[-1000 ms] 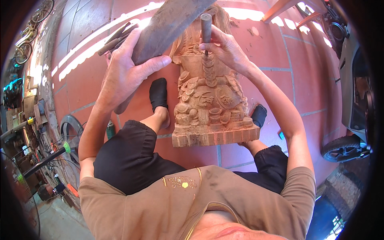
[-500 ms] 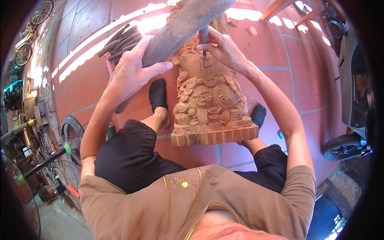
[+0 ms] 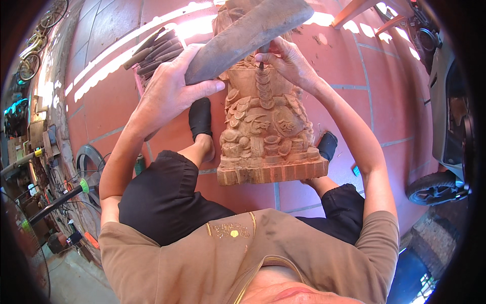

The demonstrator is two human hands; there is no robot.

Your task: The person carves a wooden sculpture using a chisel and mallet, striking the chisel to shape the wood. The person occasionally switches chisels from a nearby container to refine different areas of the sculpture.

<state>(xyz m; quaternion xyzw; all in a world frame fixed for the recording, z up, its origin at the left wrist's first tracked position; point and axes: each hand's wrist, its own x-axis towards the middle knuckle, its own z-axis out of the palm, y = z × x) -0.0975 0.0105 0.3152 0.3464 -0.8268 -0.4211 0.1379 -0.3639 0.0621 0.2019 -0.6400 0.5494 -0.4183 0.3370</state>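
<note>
My left hand (image 3: pixel 169 85) is wrapped round a long grey-brown wooden mallet (image 3: pixel 248 36), thumb stretched along its underside. The mallet slants up to the right, across the upper part of a carved wooden statue (image 3: pixel 268 126). In my right hand (image 3: pixel 291 63) a chisel (image 3: pixel 261 65) is pinched between thumb and fingers. Its tip points down at the column of overlapping round shapes on the carving's middle. The mallet's head covers the top of the chisel handle, so whether they touch cannot be made out. Relief coins and pots cover the statue down to its flat base, between my feet.
A bundle of dark tool handles (image 3: pixel 159 53) lies on the red tiled floor (image 3: pixel 334 116) beyond my left hand. A standing fan's pole (image 3: pixel 58 202) and cluttered items line the left side. A vehicle with a black wheel (image 3: pixel 433 190) stands at right, wooden legs (image 3: pixel 349 12) at far right.
The mallet has shifted right and slightly down, over the chisel's handle, which showed more before. My left hand moved a little right with it. The right hand stays nearly in place.
</note>
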